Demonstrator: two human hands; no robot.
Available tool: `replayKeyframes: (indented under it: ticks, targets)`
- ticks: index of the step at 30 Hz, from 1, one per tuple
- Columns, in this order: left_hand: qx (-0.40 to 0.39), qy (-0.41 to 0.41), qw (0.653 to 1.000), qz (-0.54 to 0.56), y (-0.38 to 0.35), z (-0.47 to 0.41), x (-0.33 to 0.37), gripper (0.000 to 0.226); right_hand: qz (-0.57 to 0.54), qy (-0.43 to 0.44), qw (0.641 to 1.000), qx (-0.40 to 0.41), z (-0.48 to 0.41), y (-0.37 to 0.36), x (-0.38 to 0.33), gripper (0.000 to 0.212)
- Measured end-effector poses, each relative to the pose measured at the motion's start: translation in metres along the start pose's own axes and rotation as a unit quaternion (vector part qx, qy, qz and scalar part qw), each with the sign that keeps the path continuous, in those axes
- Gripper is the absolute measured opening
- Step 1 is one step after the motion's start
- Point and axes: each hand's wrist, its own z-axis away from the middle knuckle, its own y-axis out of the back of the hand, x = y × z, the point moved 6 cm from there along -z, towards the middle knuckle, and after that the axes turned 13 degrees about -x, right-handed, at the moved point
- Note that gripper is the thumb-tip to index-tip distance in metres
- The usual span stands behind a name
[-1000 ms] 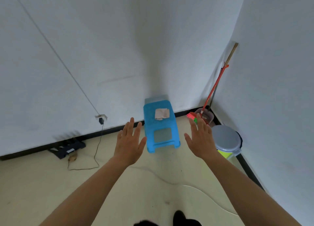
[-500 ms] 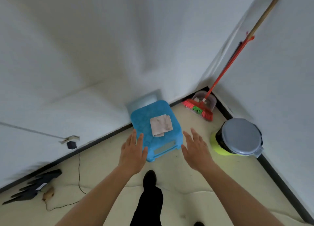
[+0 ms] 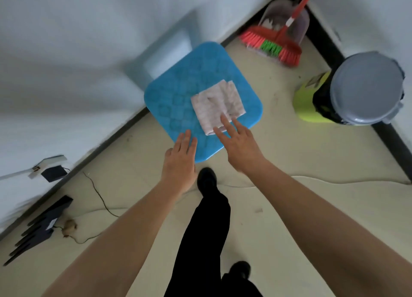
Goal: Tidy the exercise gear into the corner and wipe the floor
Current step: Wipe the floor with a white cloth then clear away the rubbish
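Cloth (image 3: 217,106), folded nearly square, lies on the blue stool (image 3: 169,96) by the wall. Left hand (image 3: 179,163), fingers straight and empty, hovers at the stool's 6 o'clock corner, with the cloth at its 1 o'clock. Right hand (image 3: 242,147) is nearer: its spread, empty fingers (image 3: 226,124) overlap the cloth's near edge, which lies toward 11 o'clock.

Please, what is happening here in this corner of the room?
A person stands over a blue stool near the corner, with both hands stretched out and the fingers straight. The right hand is at the near edge of a folded cloth that lies on the seat, but it does not grip it. The left hand hovers at the stool's near edge. A broom and a dustpan stand in the corner, and a lidded bin is by the wall.
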Motion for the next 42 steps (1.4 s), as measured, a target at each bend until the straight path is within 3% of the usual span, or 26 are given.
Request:
replayKeyframes:
  ticks: [5, 8, 9, 12, 18, 21, 25, 28, 32, 35, 36, 40, 42]
  targets:
    - [-0.024, -0.006, 1.000, -0.010, -0.004, 0.001, 0.002, 0.078, -0.008, -0.017, 0.995, 0.101, 0.008, 0.000, 0.021, 0.038]
    - [-0.039, 0.018, 0.999, -0.024, 0.006, 0.000, 0.008, 0.071, -0.180, -0.035, 0.976, 0.119, 0.038, -0.003, 0.046, 0.024]
    - [-0.044, 0.027, 0.998, -0.024, 0.010, -0.001, 0.012, 0.066, -0.262, -0.058, 0.953, 0.139, 0.055, -0.007, 0.057, 0.019]
    - [-0.060, 0.041, 0.997, 0.005, 0.022, -0.002, 0.032, 0.050, -0.428, -0.131, 0.884, 0.132, 0.105, -0.033, 0.079, 0.034]
    - [-0.009, -0.085, 0.996, -0.010, 0.015, 0.059, 0.176, 0.047, -0.578, -0.226, 0.761, 0.189, 0.271, -0.122, 0.133, 0.028]
    - [-0.002, -0.177, 0.984, -0.015, -0.011, 0.122, 0.269, 0.052, -0.650, -0.259, 0.672, 0.242, 0.379, -0.169, 0.141, 0.025]
    - [-0.037, -0.303, 0.952, -0.027, -0.072, 0.240, 0.387, 0.054, -0.749, -0.239, 0.527, 0.323, 0.529, -0.246, 0.123, 0.023]
    - [-0.075, -0.385, 0.913, -0.109, -0.133, 0.336, 0.462, 0.066, -0.775, -0.216, 0.443, 0.395, 0.646, -0.307, 0.096, 0.023]
    - [-0.166, -0.432, 0.873, -0.157, -0.215, 0.453, 0.547, 0.066, -0.781, -0.208, 0.395, 0.436, 0.792, -0.378, 0.059, 0.021]
    - [-0.307, -0.452, 0.833, -0.091, -0.266, 0.540, 0.609, 0.022, -0.766, -0.215, 0.372, 0.479, 0.887, -0.420, 0.049, 0.019]
    - [-0.323, -0.462, 0.821, -0.089, -0.279, 0.566, 0.630, 0.014, -0.761, -0.222, 0.355, 0.496, 0.915, -0.435, 0.049, 0.018]
    - [-0.297, -0.511, 0.799, -0.106, -0.324, 0.629, 0.716, 0.013, -0.746, -0.246, 0.276, 0.555, 1.003, -0.491, 0.067, 0.021]
    - [-0.281, -0.538, 0.772, -0.189, -0.351, 0.646, 0.760, 0.034, -0.733, -0.264, 0.261, 0.570, 1.039, -0.516, 0.081, 0.023]
